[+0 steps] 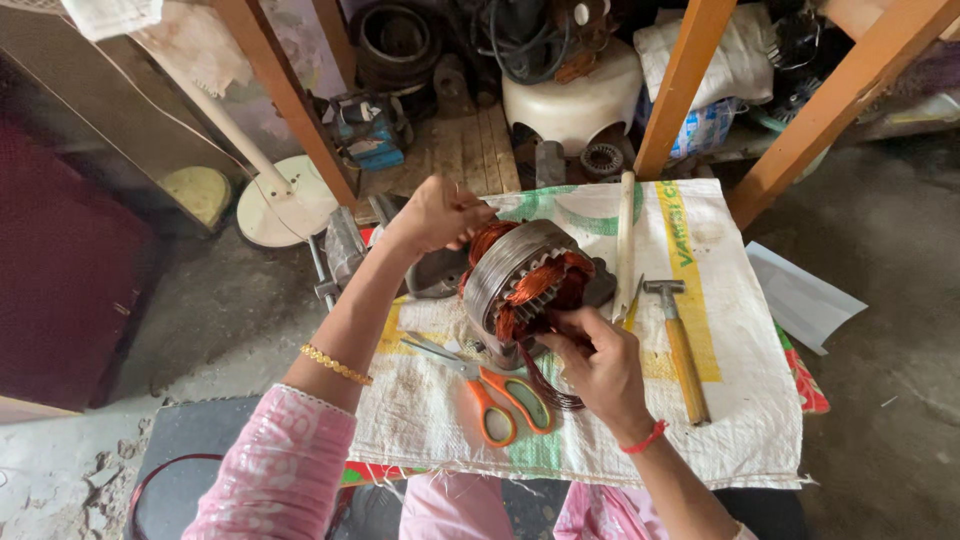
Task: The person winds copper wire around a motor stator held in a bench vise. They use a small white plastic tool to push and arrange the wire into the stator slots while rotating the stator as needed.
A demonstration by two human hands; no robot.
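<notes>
Item: motor stator (520,280), a ribbed grey metal ring wound with copper-coloured wire, tipped on its side near the middle of a white woven sack (720,420) spread over a low worktop. Loose dark wire strands (550,385) trail from its lower edge toward the person.

Left hand (440,213): at the stator's upper left rim, fingers curled shut on the metal edge and steadying it. A gold bangle (335,365) sits on the forearm above a pink sleeve (275,470).

Right hand (600,365): at the stator's lower right, fingertips pinched closed on the copper windings at the opening of the ring. A red thread band (648,438) circles the wrist.

Beside the stator on the sack:
- Scissors (490,390) with orange handles, lying flat just left of the right hand, blades pointing up and left.
- Hammer (680,345) with a wooden handle, lying to the right of the right hand, head away from the person.
- A pale stick (625,245), lying lengthwise between stator and hammer, its upper end at the sack's far edge.

Surroundings: two orange wooden legs (680,85) rise beyond the sack. Behind them stand a white plastic stool (575,100), coiled cables and assorted metal parts. A white round fan base (285,205) rests on the floor at left. A sheet of white paper (805,300) lies on the floor at right.
</notes>
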